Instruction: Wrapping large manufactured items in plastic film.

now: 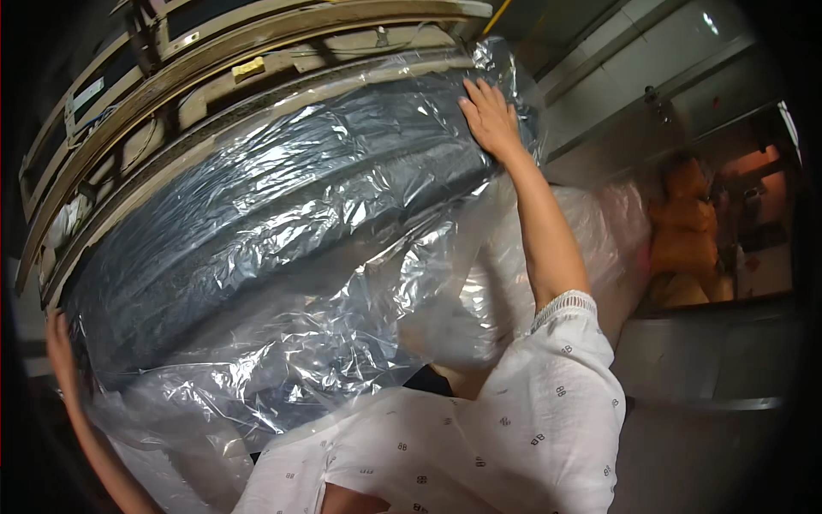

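A clear, crinkled plastic sheet (317,347) takes up the most room, spread over the middle of the view and falling in loose folds toward the person's body, with bright glints along its creases. Under it lies a long, dark padded piece (282,201), running aslant from the lower left to the upper right, in front of the person and between the two hands; the film is drawn fairly smooth along its upper part and bunches more loosely below. Just behind the piece stands a wooden frame (282,34) of curved rails and crosspieces. The person's white shirt (479,437), patterned with small dark marks, fills the lower edge. To the right of the piece is a pale bundle in clear plastic (591,227), and beyond that an orange object (685,236) whose kind is unclear. The right hand (492,118) lies palm down on the film at the piece's upper right end, its grip spread, fingers apart and closed on nothing. The left hand (62,347) is seen edge-on at the opposite end, fingers pointing up beside the film; whether its grip has hold of anything cannot be told. Smallest is a yellow block (248,68) on the frame.
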Demonstrator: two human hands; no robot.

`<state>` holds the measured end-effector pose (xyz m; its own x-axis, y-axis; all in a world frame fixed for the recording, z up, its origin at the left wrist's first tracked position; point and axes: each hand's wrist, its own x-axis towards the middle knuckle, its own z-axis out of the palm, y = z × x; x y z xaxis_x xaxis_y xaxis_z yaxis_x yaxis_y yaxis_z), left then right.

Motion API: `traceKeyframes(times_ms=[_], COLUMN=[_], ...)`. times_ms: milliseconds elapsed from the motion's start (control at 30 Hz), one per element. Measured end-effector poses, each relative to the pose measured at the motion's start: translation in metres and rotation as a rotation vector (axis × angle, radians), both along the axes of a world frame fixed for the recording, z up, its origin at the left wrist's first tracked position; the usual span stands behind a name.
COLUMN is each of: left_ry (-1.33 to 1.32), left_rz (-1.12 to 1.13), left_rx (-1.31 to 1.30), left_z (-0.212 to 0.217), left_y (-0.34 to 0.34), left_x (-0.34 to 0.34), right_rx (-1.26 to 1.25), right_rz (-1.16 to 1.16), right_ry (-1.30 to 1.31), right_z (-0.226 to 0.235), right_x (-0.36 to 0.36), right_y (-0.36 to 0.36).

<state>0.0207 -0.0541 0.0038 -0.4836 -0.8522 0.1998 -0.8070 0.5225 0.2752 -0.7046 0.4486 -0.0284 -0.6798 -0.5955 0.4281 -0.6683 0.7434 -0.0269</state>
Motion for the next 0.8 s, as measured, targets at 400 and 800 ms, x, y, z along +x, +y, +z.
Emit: traceKeyframes(times_ms=[400, 800], left_ry=[-0.176, -0.172], left_rz=[0.052, -0.045], left_rx=[-0.365, -0.401], left_z=[-0.055, -0.052], left_y=[0.017, -0.007], left_x=[-0.086, -0.067], right_rx=[-0.281, -0.183], right_rz=[-0.524, -0.99], right_ry=[-0.725, -0.765], right_z=[-0.173, -0.269], right_x=[-0.11, 0.095], right_y=[0.184, 0.207])
